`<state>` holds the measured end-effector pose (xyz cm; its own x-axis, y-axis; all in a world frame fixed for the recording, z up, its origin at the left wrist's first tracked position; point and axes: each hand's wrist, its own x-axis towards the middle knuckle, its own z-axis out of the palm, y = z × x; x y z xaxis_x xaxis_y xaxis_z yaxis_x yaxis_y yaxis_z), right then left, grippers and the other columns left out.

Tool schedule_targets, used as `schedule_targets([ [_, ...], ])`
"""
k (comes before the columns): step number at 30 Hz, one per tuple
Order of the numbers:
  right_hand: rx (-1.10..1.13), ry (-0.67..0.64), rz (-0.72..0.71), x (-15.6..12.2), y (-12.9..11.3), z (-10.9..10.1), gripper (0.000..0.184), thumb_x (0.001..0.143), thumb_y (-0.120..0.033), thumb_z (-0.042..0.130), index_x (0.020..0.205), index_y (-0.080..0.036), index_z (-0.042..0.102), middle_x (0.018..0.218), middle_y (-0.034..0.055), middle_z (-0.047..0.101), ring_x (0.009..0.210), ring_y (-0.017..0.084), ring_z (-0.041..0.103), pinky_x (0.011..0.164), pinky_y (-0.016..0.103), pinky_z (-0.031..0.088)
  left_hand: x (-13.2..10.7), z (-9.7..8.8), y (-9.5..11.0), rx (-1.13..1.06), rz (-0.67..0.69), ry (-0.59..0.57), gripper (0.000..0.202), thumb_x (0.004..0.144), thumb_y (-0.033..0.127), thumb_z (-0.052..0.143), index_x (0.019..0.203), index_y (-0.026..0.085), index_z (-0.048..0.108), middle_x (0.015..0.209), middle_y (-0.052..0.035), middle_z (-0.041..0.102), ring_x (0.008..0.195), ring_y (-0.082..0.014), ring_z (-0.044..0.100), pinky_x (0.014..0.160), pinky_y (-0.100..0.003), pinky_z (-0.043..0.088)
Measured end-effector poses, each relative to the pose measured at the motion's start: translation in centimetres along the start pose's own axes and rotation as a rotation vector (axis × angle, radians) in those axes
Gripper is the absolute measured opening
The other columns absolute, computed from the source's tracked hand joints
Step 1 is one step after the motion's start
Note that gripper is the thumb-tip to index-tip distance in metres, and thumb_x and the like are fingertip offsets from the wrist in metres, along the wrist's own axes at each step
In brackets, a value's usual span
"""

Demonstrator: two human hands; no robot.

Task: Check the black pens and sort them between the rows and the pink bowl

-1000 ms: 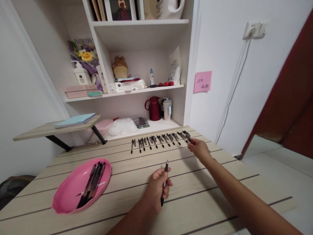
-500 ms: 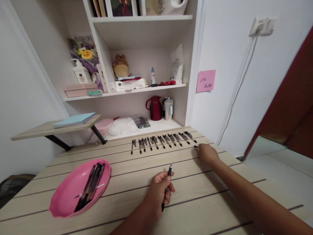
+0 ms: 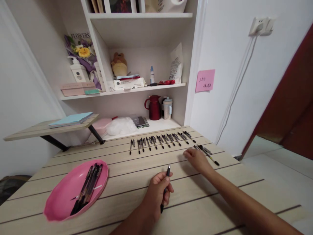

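My left hand (image 3: 160, 189) is closed around a black pen (image 3: 168, 170), its silver tip pointing up and away from me. Over the table, my right hand (image 3: 197, 160) hovers with loosely bent fingers and nothing visible in them. Just beyond and to the right of that hand lie a black pen (image 3: 210, 157) and a slim dark piece beside it. A row of several pens (image 3: 167, 141), small dark pieces between them, runs along the far part of the table. On the left, a pink scalloped tray (image 3: 58, 192) holds several dark pens (image 3: 89, 184).
The wooden slatted table (image 3: 132, 179) meets a white shelf unit at the back. On its lowest shelf stand a red jug (image 3: 155, 108) and a pale cup (image 3: 167, 109). A small raised stand (image 3: 36, 129) with blue paper (image 3: 72, 119) overhangs the left.
My right hand has drawn back to the left from the table's right side, uncovering the pen and slim piece lying there. My left hand keeps its pen in nearly the same place.
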<state>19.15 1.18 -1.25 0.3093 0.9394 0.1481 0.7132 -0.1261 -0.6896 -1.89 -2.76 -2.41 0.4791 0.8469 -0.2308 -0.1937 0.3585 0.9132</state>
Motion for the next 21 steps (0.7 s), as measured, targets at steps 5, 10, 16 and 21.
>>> schedule_targets([
  [5, 0.973, -0.371, 0.079, -5.1, -4.8, 4.3, 0.042, 0.072, -0.057, 0.052, 0.063, -0.016, 0.053, 0.052, -0.0001, 0.054, 0.043, 0.009, 0.044, 0.042, 0.022, 0.031, -0.1, 0.4, 0.0, -0.001, 0.065, 0.03, 0.031, 0.075, 0.046, 0.053, 0.087, 0.017, 0.048, 0.058, 0.0059, 0.049, 0.029, -0.0001, 0.026, 0.031, -0.017, 0.013],
  [10, 1.156, -0.291, 0.134, -6.0, -6.0, 5.8, 0.041, 0.058, -0.053, 0.068, 0.064, -0.017, 0.051, 0.045, -0.0056, 0.047, 0.034, 0.006, 0.038, 0.036, 0.021, 0.03, 0.1, 0.4, -0.5, 0.013, 0.092, 0.041, 0.027, 0.076, 0.044, 0.051, 0.081, 0.018, 0.046, 0.059, 0.0058, 0.05, 0.028, -0.0002, 0.028, 0.03, -0.016, 0.015],
  [16, 1.24, -0.368, 0.143, -6.1, -5.7, 5.9, 0.037, 0.061, -0.049, 0.068, 0.063, -0.017, 0.05, 0.043, -0.0062, 0.047, 0.03, 0.006, 0.037, 0.032, 0.02, 0.029, 0.4, 0.1, -0.9, -0.012, 0.116, 0.05, 0.028, 0.072, 0.041, 0.057, 0.079, 0.019, 0.043, 0.059, 0.0071, 0.048, 0.029, 0.0, 0.03, 0.03, -0.015, 0.018],
  [21, 1.299, -0.399, 0.118, -6.2, -5.8, 5.6, 0.036, 0.072, -0.051, 0.057, 0.068, -0.016, 0.053, 0.048, -0.0033, 0.052, 0.033, 0.008, 0.041, 0.034, 0.022, 0.031, 0.3, 0.2, -0.8, -0.03, 0.107, 0.043, 0.032, 0.07, 0.044, 0.06, 0.081, 0.019, 0.044, 0.058, 0.0072, 0.049, 0.03, -0.0003, 0.032, 0.029, -0.015, 0.02],
])
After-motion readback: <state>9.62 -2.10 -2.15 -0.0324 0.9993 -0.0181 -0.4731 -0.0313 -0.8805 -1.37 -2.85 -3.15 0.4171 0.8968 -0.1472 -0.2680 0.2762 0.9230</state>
